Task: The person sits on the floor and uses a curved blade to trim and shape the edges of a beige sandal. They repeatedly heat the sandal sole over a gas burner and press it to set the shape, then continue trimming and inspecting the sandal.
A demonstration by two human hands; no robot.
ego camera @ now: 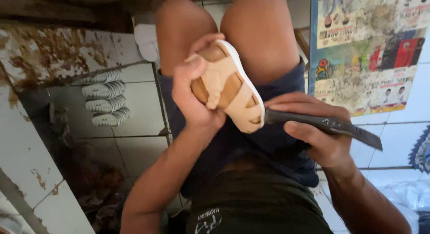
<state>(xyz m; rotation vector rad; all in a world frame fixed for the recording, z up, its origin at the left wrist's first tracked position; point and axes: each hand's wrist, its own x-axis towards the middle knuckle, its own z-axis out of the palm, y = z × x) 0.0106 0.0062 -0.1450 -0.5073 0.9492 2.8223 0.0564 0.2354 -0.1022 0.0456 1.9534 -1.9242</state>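
Four ridged white soles (pixel 105 97) lie stacked on the tiled floor (pixel 139 144). A worn, stained printed poster (pixel 367 50) lies opposite. Crumpled white plastic (pixel 403 193) sits nearby.

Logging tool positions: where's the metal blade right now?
Head view, right of centre: the metal blade is in the right hand over the lap, its tip against the beige sandal that the left hand holds.

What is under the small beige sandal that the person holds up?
Under the beige sandal are the person's bare knees and dark shorts. The left hand covers its far side; the right hand holds a dark blade at its end.
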